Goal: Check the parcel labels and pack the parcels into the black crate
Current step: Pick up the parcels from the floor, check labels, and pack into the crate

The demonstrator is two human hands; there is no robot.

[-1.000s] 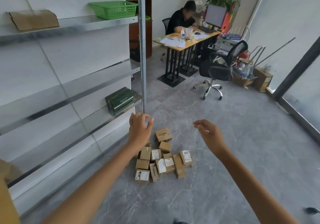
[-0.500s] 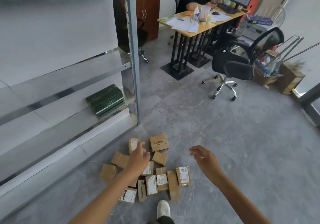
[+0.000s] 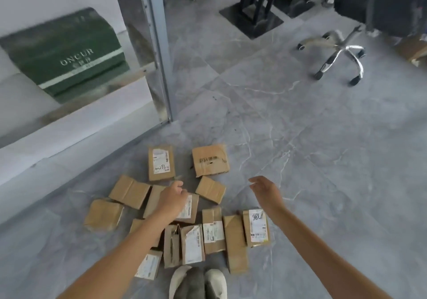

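Observation:
Several small brown cardboard parcels (image 3: 210, 163) lie scattered on the grey marble floor, some with white labels up, such as one marked by hand (image 3: 256, 227) and another (image 3: 161, 162) at the back. My left hand (image 3: 172, 198) reaches down over a labelled parcel (image 3: 189, 208) in the middle of the pile, with its fingers curled; contact is unclear. My right hand (image 3: 265, 190) hovers open above the floor to the right of the pile, holding nothing. No black crate is in view.
A metal shelf post (image 3: 159, 51) stands just behind the pile, with a green box (image 3: 67, 53) on the low shelf at left. An office chair base (image 3: 339, 53) and black desk legs (image 3: 251, 18) are farther back. My shoes (image 3: 198, 282) are at the pile's near edge.
The view has dropped toward the floor and closer to the parcels. Both hands have lowered toward the pile, the left one now over a central labelled parcel.

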